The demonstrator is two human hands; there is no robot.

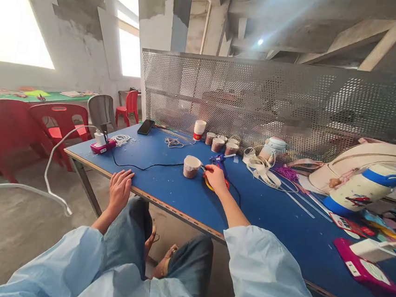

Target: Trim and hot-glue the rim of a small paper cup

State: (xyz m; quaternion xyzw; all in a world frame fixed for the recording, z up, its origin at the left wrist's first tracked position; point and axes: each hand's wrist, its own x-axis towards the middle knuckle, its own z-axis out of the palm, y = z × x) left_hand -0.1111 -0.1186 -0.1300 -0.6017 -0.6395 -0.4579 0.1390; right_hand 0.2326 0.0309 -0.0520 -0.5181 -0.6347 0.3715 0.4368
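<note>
Head view, left to right: my left hand [120,190] lies flat and empty on the table [166,187] edge. One wrapped cup [191,166] stands just beside my right hand [216,177], which curls over a yellow-and-red thing [209,185]. Gripping or resting, I cannot tell. One glue gun [219,160] lies behind. Three wrapped cups [217,144] look done by the mesh [259,98], perhaps more, and one plain stack [199,130].

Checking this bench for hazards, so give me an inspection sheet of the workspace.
Surface: blue table, flecked with white bits.
Job's things: wrapped paper cup beside the right hand; blue glue gun behind them.
Clutter: row of cups, phone, white ribbon, white-and-blue bottle.
Hands: left hand flat, open, on the table edge; right hand over a yellow-and-red item, grip unclear.
Cables: black cable from pink power strip toward the right hand; white cable loops off the table.
Surroundings: perforated metal screen, red chairs.
</note>
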